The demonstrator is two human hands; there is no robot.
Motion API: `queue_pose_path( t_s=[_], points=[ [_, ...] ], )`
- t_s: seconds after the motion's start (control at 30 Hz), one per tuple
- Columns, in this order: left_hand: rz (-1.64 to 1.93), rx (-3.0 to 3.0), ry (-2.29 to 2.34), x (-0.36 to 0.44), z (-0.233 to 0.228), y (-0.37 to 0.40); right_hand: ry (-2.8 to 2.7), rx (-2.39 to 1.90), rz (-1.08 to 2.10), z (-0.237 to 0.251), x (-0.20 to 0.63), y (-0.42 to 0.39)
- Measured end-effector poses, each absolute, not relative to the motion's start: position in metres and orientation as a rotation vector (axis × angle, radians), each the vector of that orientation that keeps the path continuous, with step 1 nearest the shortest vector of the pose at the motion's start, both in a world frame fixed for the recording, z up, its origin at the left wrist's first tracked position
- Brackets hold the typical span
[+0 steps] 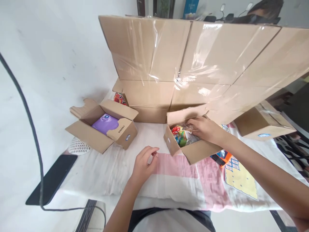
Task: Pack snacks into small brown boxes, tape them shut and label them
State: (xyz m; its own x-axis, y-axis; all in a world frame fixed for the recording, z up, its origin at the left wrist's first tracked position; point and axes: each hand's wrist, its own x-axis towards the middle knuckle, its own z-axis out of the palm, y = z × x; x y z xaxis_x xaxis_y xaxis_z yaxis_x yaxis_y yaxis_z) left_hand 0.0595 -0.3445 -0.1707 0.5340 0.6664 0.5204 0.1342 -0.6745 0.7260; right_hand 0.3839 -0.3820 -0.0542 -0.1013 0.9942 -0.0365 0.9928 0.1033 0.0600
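Note:
My right hand (pixel 201 129) reaches into an open cardboard box (pixel 172 145) on the right half of the table. Its fingers curl down at the contents, beside a brownish see-through wrapper, and what they grip is partly hidden. Colourful snack packets (pixel 180 137), red, green and yellow, lie in that box next to my fingertips. My left hand (pixel 145 162) hovers over the cloth in front of the boxes, thumb and fingers apart, holding nothing. To its left, a second open cardboard box (pixel 123 132) contains a purple tissue pack (pixel 105 123).
A tall taped cardboard panel (pixel 149 48) stands behind the boxes. A closed carton (pixel 263 120) is at right, near an orange and blue item (pixel 224 158). A black cable (pixel 26 109) hangs at left above a dark flat object (pixel 51 180). Another person (pixel 265 9) is beyond the panel.

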Motion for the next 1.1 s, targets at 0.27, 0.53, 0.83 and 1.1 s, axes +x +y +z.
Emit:
queue_pose_path(
  t_s=[0.27,0.53,0.83,1.1],
  points=[
    [1.127,2.048,0.935,0.018,-0.180,-0.333,2.878,2.250,-0.103,-0.051,0.373,-0.394],
    [1.030,1.703,1.441,-0.041,-0.212,-0.328,3.056,1.989,0.717,-0.067,0.330,-0.472],
    [0.746,1.999,1.353,-0.033,-0.212,-0.324,3.146,1.976,-0.156,-0.184,0.190,-0.497],
    [0.775,2.032,1.305,-0.034,-0.209,-0.323,3.133,2.000,-0.123,-0.217,0.183,-0.497]
  ],
)
